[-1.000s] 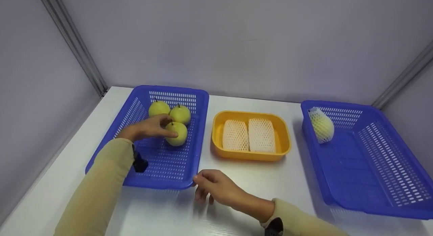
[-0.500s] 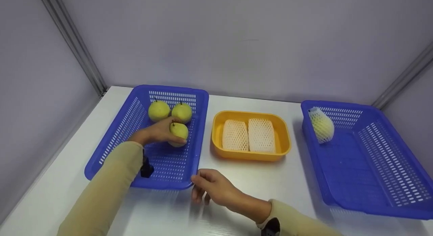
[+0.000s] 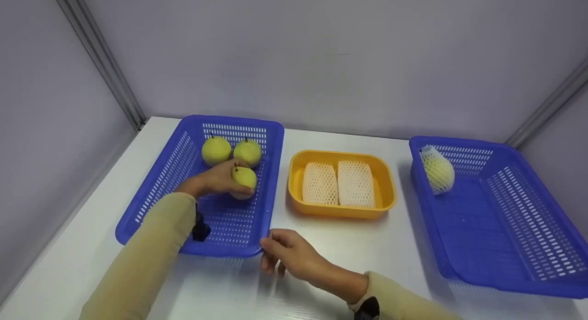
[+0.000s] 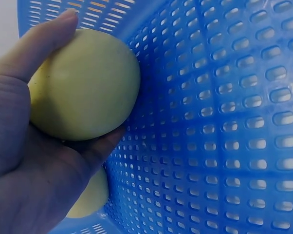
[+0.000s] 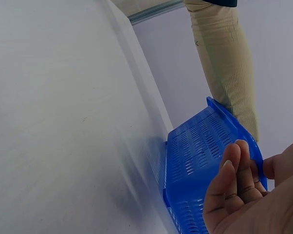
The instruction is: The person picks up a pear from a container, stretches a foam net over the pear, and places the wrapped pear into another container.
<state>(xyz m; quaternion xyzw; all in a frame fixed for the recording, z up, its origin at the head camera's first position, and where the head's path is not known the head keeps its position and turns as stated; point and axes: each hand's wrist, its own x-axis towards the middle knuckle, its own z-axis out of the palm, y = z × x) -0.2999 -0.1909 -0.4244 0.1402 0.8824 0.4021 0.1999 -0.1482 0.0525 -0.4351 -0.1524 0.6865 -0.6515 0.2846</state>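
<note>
My left hand (image 3: 215, 178) holds a round yellow-green pear (image 3: 243, 178), its thumb and fingers curled about the fruit's sides. In the left wrist view the pear (image 4: 88, 85) fills the grasp above the slotted floor. Two more pears stand behind it in the left blue basket (image 3: 229, 244): one pear (image 3: 216, 150) at the back left, another pear (image 3: 248, 151) at the back right. At that basket's near right corner, my right hand (image 3: 294, 255) pinches the rim between thumb and fingers, as the right wrist view shows on the blue basket (image 5: 197, 146).
A yellow tub (image 3: 342, 211) in the middle holds two white foam net sleeves (image 3: 356, 183). To the right stands a second blue basket (image 3: 477, 228) with one net-wrapped pear (image 3: 437, 171) in its back left corner. Grey walls enclose the white table (image 3: 220, 288).
My left hand has moved slightly right and closed round the front pear, which has shifted a little and tilted. The back right pear has shifted slightly right. My right hand has stayed at the basket's corner.
</note>
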